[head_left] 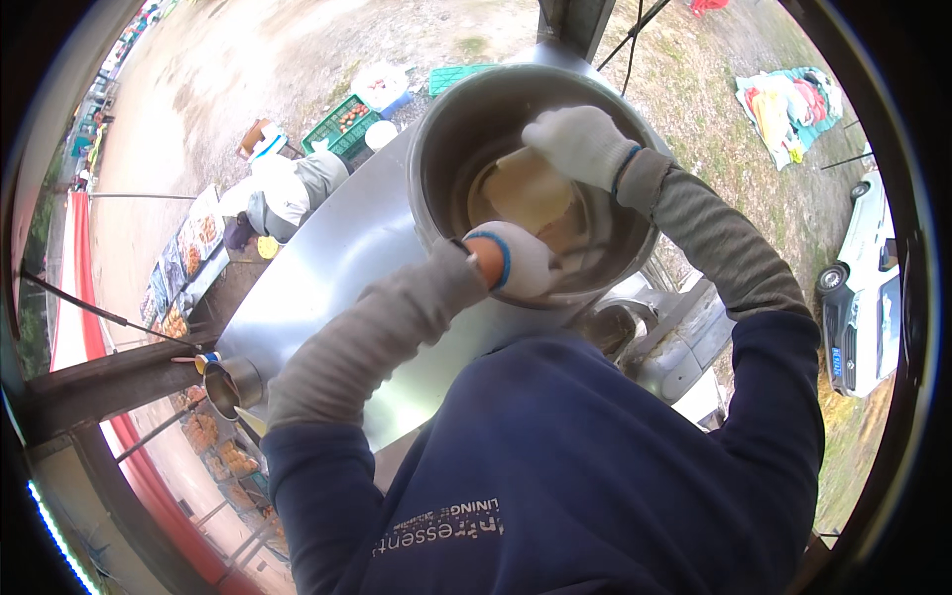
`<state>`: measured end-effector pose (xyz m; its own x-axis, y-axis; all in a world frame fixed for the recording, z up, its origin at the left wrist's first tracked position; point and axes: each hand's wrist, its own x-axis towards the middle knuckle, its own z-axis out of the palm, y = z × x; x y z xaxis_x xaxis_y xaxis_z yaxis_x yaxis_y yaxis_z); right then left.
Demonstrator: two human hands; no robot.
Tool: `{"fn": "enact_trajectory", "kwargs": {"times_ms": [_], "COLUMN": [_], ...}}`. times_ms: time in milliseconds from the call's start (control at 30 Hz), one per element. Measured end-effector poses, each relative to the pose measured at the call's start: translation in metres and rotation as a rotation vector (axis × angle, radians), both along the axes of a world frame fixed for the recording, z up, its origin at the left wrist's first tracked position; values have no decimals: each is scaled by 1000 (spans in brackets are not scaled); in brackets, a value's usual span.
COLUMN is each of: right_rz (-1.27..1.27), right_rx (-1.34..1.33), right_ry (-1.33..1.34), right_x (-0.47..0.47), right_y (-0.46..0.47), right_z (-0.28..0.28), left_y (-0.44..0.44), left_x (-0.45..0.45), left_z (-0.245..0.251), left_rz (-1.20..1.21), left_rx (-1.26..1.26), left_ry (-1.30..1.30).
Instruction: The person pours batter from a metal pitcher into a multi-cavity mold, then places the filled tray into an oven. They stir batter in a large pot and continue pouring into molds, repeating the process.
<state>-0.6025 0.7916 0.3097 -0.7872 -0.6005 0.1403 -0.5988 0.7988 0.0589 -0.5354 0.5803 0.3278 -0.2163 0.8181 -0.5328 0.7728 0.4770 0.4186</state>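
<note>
A large round metal mixing bowl (430,160) stands on a shiny sheet-metal counter (327,286). Inside it lies a pale yellow, soft-looking mass (526,195), perhaps dough or batter, with wet smears around it. My right hand (584,145), in a white knit glove, is curled over the far right part of the bowl, just above the edge of the mass. It is blurred, and its fingertips are hard to make out. My left hand (520,259), gloved too, reaches over the near rim with its fingers down inside. Whatever the fingers grip, if anything, is hidden or blurred.
A metal machine part (669,349) adjoins the bowl at lower right. A small metal pot (232,388) stands at the counter's left end. Beyond are a bending person (286,190), a green crate (342,125), a steel post (580,30) and a parked white vehicle (863,297).
</note>
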Motion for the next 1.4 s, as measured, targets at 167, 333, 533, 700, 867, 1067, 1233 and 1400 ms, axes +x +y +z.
{"fn": "enact_trajectory", "kwargs": {"times_ms": [167, 333, 533, 700, 867, 1067, 1233, 1400], "right_rz": [-166, -269, -287, -297, -277, -201, -15, 82], "right_rx": [-74, -158, -205, -255, -321, -376, -248, -48], "right_ry": [-73, -89, -95, -107, -66, 111, 441, 475], "right_x": [15, 30, 37, 43, 46, 60, 75, 96], "right_y": [15, 28, 39, 40, 44, 57, 55, 42], "right_z": [-1, 2, 4, -2, -3, 1, 9, 17], "left_y": [28, -2, -4, 5, -5, -7, -6, -13], "left_x": [-12, -22, -39, -56, -62, -59, -47, -38], "left_z": [-26, -35, -39, -46, -64, -44, 16, 55], "left_rz": [52, 172, 351, 444, 551, 613, 640, 784], "left_rx": [-301, -299, -394, -632, -363, -245, -240, -222], "left_ry": [-120, 172, 265, -40, 130, 183, 91, -174]}}
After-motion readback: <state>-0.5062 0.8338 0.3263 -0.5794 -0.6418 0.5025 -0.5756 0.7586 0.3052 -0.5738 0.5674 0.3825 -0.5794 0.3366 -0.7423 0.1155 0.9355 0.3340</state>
